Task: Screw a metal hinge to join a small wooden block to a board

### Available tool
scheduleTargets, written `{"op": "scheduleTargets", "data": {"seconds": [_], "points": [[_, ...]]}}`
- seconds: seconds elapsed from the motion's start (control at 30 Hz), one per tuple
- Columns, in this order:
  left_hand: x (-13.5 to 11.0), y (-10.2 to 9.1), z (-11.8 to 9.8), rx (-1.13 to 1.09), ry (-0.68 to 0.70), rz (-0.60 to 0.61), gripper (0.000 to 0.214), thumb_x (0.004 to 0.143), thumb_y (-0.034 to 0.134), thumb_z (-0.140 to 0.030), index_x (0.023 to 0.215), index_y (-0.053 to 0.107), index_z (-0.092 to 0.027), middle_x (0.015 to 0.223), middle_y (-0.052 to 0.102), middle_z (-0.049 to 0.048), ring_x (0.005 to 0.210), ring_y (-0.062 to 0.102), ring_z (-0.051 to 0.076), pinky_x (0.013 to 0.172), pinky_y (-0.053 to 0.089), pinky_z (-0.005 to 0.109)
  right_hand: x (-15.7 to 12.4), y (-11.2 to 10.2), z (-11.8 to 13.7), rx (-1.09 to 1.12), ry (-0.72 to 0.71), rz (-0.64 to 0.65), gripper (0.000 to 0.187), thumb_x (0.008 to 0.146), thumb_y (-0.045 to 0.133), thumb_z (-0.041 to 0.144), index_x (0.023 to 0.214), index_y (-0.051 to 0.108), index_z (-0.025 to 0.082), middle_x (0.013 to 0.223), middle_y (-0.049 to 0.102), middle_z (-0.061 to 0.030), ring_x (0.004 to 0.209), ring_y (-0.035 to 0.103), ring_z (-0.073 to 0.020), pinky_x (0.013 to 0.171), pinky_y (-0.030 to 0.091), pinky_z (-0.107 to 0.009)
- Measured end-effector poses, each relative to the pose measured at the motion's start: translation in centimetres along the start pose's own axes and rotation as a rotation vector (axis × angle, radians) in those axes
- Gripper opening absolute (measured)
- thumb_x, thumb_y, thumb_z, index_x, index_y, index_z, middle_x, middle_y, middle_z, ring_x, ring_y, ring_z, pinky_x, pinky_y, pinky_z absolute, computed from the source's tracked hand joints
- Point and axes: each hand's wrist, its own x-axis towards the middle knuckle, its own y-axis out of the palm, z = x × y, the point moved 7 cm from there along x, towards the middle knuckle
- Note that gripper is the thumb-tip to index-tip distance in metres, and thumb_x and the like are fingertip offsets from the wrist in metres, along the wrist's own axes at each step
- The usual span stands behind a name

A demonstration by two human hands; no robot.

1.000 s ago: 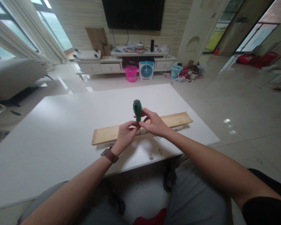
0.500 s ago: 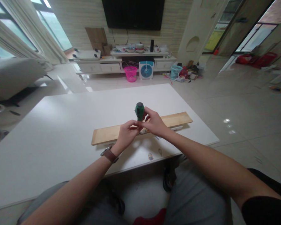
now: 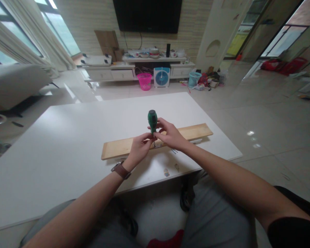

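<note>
A screwdriver (image 3: 152, 120) with a green and black handle stands nearly upright over a long wooden board (image 3: 119, 147). My right hand (image 3: 172, 135) is closed around the lower part of its handle. Fingers of my left hand (image 3: 141, 145) are pinched together near the shaft, just below the handle; whether they grip the shaft or a small screw is hard to make out. Under the tip, a small metal piece (image 3: 158, 146) lies at the board's near edge. The board rests raised on something white (image 3: 196, 141) on the table.
The white table (image 3: 74, 137) stretches widely to the left. Several small screws or pins (image 3: 174, 151) and two stickers (image 3: 166, 172) lie near its front edge. Beyond it stand a pink basket (image 3: 144, 82), a blue fan (image 3: 161, 77) and a low cabinet (image 3: 121, 74).
The screwdriver handle has shifted slightly left and up and stands straighter. My right fingers have loosened a little around it, and the shaft now shows. The board has stayed put.
</note>
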Motion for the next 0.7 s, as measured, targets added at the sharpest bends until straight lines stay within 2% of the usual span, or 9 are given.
{"op": "scheduleTargets", "data": {"seconds": [0.13,0.3,0.4,0.53,0.7], "points": [[-0.04,0.20,0.02,-0.036,0.016,0.026,0.017,0.089,0.072,-0.030,0.097,0.078,-0.017,0.098,0.080,0.0078,0.092,0.075,0.021,0.086,0.065,0.035,0.14,-0.40,-0.51,-0.048,0.011,-0.070,0.030,0.083,0.075,0.027,0.109,0.060,0.022,0.093,0.072,-0.0015,0.085,0.069,-0.0181,0.070,0.053,-0.028],[0.00,-0.03,0.08,-0.004,0.041,0.004,0.012,0.085,0.075,-0.030,0.087,0.075,-0.018,0.087,0.075,0.0040,0.079,0.071,0.017,0.075,0.064,0.030,0.19,-0.56,-0.59,-0.167,0.028,-0.114,0.035,0.079,0.085,0.040,0.094,0.060,0.020,0.084,0.063,0.0008,0.077,0.060,-0.0152,0.064,0.047,-0.026],[0.03,-0.27,0.28,0.024,0.025,-0.025,0.013,0.086,0.073,-0.030,0.087,0.076,-0.017,0.085,0.076,0.0044,0.079,0.069,0.017,0.072,0.062,0.028,0.12,-0.32,-0.16,-0.130,0.022,-0.073,0.033,0.079,0.083,0.035,0.098,0.060,0.021,0.089,0.067,0.0000,0.085,0.064,-0.0171,0.066,0.048,-0.025],[0.05,-0.27,0.50,0.034,0.004,-0.031,0.013,0.087,0.071,-0.029,0.087,0.076,-0.017,0.089,0.078,0.0062,0.083,0.071,0.019,0.072,0.061,0.028,-0.03,0.00,0.27,-0.079,-0.002,0.000,0.035,0.080,0.069,0.017,0.114,0.060,0.022,0.107,0.073,-0.0033,0.103,0.069,-0.0196,0.077,0.055,-0.028],[0.07,-0.13,0.57,0.031,0.000,-0.014,0.013,0.087,0.069,-0.027,0.089,0.077,-0.017,0.089,0.079,0.0060,0.084,0.073,0.019,0.074,0.060,0.029,-0.02,0.00,-0.11,-0.032,-0.002,0.007,0.037,0.082,0.061,0.013,0.117,0.059,0.022,0.108,0.075,-0.0045,0.098,0.072,-0.0191,0.078,0.056,-0.030]]}}
